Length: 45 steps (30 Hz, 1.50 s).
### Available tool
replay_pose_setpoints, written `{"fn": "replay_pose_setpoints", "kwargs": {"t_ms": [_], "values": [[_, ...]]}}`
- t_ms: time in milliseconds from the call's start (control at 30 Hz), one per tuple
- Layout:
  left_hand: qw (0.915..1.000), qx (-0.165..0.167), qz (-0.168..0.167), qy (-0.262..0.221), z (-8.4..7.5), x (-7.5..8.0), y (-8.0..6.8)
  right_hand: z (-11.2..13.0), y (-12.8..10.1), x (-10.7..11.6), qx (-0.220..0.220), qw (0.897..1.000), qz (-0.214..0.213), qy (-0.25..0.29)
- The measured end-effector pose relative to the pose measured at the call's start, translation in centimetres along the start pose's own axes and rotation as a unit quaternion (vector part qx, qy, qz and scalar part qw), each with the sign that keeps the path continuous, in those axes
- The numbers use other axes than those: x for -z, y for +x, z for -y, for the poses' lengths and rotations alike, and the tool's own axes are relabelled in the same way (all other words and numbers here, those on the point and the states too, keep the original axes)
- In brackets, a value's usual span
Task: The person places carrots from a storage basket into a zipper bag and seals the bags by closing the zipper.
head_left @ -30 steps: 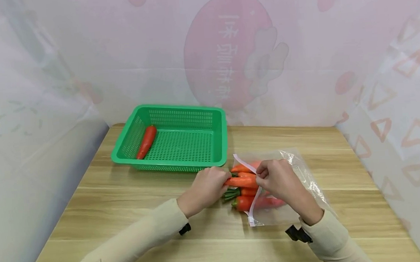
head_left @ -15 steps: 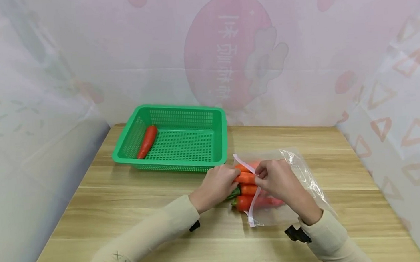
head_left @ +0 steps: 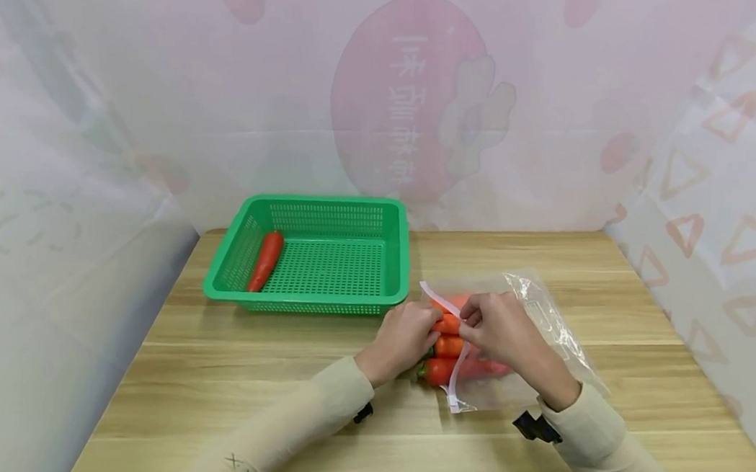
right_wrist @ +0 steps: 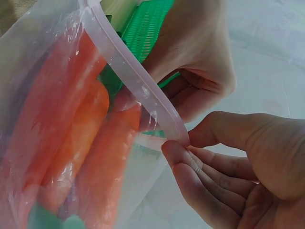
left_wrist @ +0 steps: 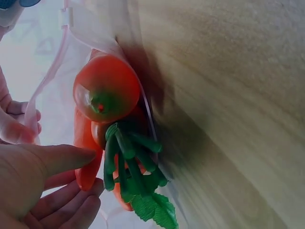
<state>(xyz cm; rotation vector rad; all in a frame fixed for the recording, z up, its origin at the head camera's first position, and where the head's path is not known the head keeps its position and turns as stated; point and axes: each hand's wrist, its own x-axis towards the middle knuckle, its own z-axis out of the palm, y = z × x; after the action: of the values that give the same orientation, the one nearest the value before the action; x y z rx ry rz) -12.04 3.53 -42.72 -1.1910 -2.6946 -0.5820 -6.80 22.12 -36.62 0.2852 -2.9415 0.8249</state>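
Clear zip bag [head_left: 521, 343] lying on the wooden surface [head_left: 231, 389], just right of the green basket [head_left: 393, 264], mouth facing the basket. Carrot [head_left: 447, 324] now pushed deeper into the bag than a second ago, only its end showing; insertion judged nearly complete. Left hand [head_left: 400, 339] with fingers curled about the carrot. Right hand [head_left: 497, 330] pinching the bag's zip strip [right_wrist: 138, 86], holding the mouth open. One carrot in basket [head_left: 265, 260].
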Motion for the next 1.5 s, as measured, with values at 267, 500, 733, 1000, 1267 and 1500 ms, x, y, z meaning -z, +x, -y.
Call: {"fn": "replay_pose_setpoints", "kwargs": {"t_ms": [267, 500, 733, 1000, 1267, 1500], "values": [[0.9999, -0.003, -0.008, 0.008, 0.0, 0.8, -0.7, 0.0, 0.1, 0.0, 0.008, 1.0, -0.005, -0.004], [0.9971, -0.002, -0.033, -0.069, 0.6, 4.9, -2.5, -0.1, 0.1, -0.1, 0.009, 1.0, -0.007, -0.006], [0.9937, 0.031, -0.071, -0.081, 3.2, 9.3, -3.5, -0.2, 0.1, 0.0, 0.014, 1.0, -0.012, -0.016], [0.9883, 0.119, -0.087, -0.04, 9.5, 12.6, -4.8, -0.1, 0.2, 0.1, 0.016, 1.0, -0.008, -0.012], [0.9682, 0.24, -0.069, -0.014, 16.1, 13.9, -6.6, 0.0, 0.3, 0.0, 0.018, 1.0, -0.004, -0.01], [0.9412, 0.338, 0.01, 0.0, 19.6, 14.6, -7.4, 0.1, 0.4, -0.1, 0.019, 1.0, -0.002, -0.014]]}}
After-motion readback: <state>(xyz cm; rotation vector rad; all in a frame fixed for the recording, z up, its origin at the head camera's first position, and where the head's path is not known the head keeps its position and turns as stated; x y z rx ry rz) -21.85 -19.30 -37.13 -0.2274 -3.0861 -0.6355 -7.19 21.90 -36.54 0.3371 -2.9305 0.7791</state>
